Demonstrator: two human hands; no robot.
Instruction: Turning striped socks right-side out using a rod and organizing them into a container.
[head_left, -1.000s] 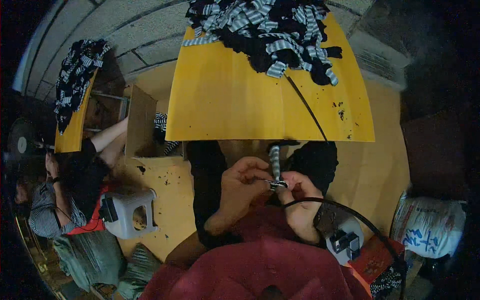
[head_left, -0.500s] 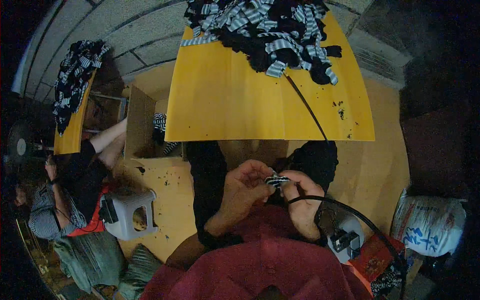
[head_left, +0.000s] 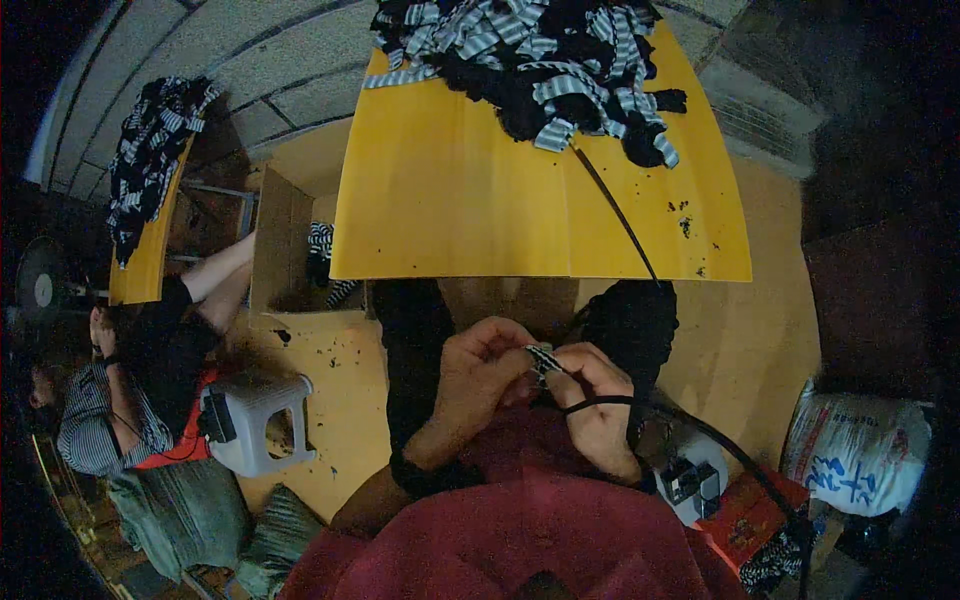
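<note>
Over my lap, my left hand (head_left: 472, 385) pinches a small black-and-white striped fabric piece (head_left: 543, 357) between thumb and fingers. Close against it from the other side, my right hand (head_left: 600, 405) grips the same piece, its fingers bent. A thick black cord (head_left: 690, 415) passes across my right hand and curves off to the lower right. What its end joins is hidden by the fingers. Beyond my knees stands a yellow table (head_left: 450, 200) with a heap of black and striped fabric strips (head_left: 540, 85) on its far part.
A thin dark rod (head_left: 612, 205) slants across the table to its near edge. At left are a cardboard box (head_left: 283, 250), a grey stool (head_left: 262, 425) and a seated person (head_left: 120, 410) by another fabric pile (head_left: 155, 150). A white sack (head_left: 858, 455) stands at right.
Both hands have shifted slightly, and the striped piece between them now sits more tilted. The cord has moved a little with my right hand. The seated person's hands have come closer together.
</note>
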